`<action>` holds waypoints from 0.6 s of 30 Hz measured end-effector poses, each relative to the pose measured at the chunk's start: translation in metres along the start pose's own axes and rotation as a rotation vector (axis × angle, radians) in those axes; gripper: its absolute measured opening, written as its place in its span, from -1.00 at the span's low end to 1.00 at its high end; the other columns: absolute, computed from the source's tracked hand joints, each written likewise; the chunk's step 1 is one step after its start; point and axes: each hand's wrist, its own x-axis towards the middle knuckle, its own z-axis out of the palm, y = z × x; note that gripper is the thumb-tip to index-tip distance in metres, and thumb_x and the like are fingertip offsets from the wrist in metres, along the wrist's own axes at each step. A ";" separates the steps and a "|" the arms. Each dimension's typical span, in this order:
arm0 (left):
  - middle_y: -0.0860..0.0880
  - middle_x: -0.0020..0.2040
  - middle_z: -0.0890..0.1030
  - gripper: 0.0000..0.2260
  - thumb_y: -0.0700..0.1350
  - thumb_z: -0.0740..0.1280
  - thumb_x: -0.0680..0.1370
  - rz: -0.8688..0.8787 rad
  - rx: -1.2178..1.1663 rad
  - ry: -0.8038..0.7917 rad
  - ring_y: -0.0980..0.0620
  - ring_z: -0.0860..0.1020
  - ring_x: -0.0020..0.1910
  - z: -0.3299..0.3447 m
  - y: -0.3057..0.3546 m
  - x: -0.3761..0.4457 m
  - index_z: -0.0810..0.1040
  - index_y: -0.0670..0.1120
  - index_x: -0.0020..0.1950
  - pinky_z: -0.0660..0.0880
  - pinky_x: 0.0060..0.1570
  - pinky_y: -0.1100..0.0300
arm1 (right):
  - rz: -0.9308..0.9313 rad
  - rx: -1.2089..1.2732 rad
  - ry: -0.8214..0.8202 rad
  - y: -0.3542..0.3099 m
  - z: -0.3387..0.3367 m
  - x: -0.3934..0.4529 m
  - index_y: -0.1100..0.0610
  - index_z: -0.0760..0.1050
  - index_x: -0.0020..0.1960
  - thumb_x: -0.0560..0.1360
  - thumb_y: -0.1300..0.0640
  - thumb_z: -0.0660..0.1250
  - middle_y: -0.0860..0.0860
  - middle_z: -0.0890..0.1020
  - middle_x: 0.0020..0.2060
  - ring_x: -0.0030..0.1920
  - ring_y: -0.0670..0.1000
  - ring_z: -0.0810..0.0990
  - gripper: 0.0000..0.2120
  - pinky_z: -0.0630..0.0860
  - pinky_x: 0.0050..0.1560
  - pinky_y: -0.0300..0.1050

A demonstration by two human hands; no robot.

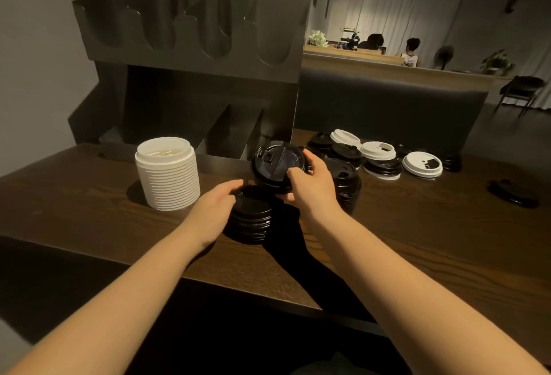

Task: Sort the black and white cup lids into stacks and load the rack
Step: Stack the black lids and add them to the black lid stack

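My right hand (310, 186) pinches a black lid (277, 164), tilted; my left hand (214, 207) cups the black stack (252, 219). Seated crooked, it could jam or topple.

Head-worn view, forward-down, close over table (417, 240)

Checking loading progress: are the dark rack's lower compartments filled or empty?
Empty, as far as visible: the dark rack's lower compartments show only bare dividers. The tall white lid stack stands outside on the wooden table.

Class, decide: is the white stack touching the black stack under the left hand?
Apart. The head view shows bare table between the white stack and the black stack.
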 end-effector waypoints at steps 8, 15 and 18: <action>0.03 0.36 0.48 -0.60 0.05 0.05 0.65 0.148 0.180 0.033 0.10 0.39 0.36 0.005 -0.002 -0.010 0.42 -0.03 0.43 0.31 0.37 0.14 | -0.052 -0.160 -0.026 0.019 -0.008 -0.020 0.09 0.31 0.40 0.46 0.01 0.42 -0.08 0.50 0.16 0.02 -0.17 0.47 -0.43 0.43 -0.02 -0.30; 0.07 0.42 0.40 -0.30 0.41 0.07 0.48 0.173 0.098 -0.120 0.09 0.37 0.38 0.004 -0.003 -0.012 0.20 0.07 0.52 0.34 0.37 0.02 | -0.046 -0.450 -0.016 0.026 -0.010 -0.039 0.09 0.33 0.24 0.40 -0.25 0.38 -0.08 0.51 -0.05 -0.04 -0.10 0.53 -0.41 0.50 -0.13 -0.24; 0.11 0.35 0.38 -0.32 0.30 0.14 0.47 0.152 0.060 -0.105 0.12 0.37 0.32 0.005 0.001 -0.014 0.17 0.05 0.52 0.35 0.27 0.18 | -0.109 -0.558 -0.004 0.034 -0.008 -0.041 0.07 0.42 0.05 0.43 -0.33 0.26 -0.05 0.54 -0.07 -0.02 -0.04 0.54 -0.52 0.55 0.00 -0.06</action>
